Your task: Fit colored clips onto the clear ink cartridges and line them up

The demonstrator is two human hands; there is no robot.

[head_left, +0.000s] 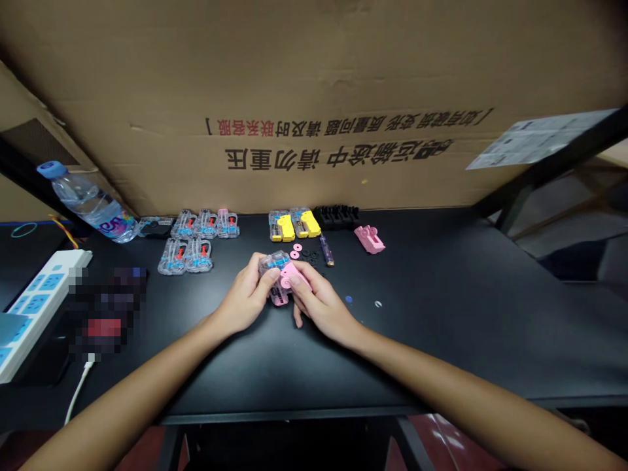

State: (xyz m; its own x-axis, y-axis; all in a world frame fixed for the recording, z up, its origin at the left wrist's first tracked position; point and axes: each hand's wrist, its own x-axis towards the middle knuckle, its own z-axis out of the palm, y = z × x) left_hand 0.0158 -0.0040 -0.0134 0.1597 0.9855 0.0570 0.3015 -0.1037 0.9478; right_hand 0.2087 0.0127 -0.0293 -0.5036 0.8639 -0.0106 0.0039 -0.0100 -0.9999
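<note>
Between my two hands, above the middle of the black table, is a clear plastic casing point(277, 260) with a pink plastic part point(297, 272) against its right side. My left hand point(246, 294) grips the casing from the left, thumb on its front. On the pink part, my right hand point(321, 302) is closed, its thumb pressing the face. Small pink rings point(295, 254) and black rings point(310, 255) lie just beyond my hands. Beside them is a slim purple cylinder point(326, 252), perhaps a battery.
Several clear casings with red and blue insides point(199, 255) stand at the back left. Two casings with yellow parts point(307, 223), black plastic parts point(336, 216) and a pink piece point(369, 239) line the back. Left are a water bottle point(95, 206) and power strip point(39, 301). Cardboard point(343, 85) walls the rear.
</note>
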